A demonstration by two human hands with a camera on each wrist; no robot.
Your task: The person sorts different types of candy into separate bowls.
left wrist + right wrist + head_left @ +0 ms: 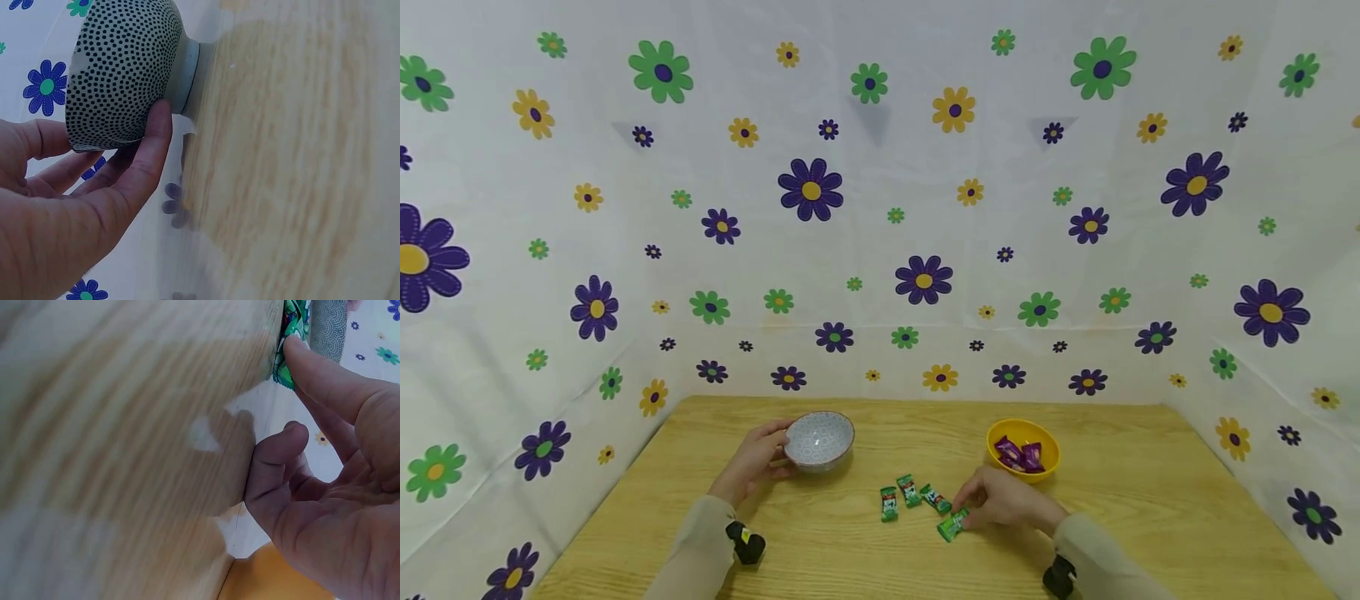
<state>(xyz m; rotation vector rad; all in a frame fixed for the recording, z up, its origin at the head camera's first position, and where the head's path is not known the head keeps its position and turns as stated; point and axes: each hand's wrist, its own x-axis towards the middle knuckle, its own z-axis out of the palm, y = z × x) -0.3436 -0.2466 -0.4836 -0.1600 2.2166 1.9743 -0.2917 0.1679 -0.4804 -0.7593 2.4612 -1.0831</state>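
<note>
My left hand (758, 458) holds the side of a patterned bowl (820, 442) with a reddish-brown rim. In the left wrist view the bowl's dotted outside (125, 69) shows, with the fingers around its wall and one fingertip near its foot. My right hand (1000, 498) pinches one end of a green-wrapped candy (952, 525) low over the wooden table; its thumb (319, 372) lies against the wrapper (289, 353) in the right wrist view. Just left of it, more green candies lie on the table, among them one candy (936, 498) close to the fingertips.
Beyond my right hand stands a yellow bowl (1051, 467) with purple-wrapped candies (1032, 456) in it. The wooden table (820, 550) ends at a white flower-print cloth (865, 250) on the back and both sides. Each wrist wears a black camera (747, 546).
</note>
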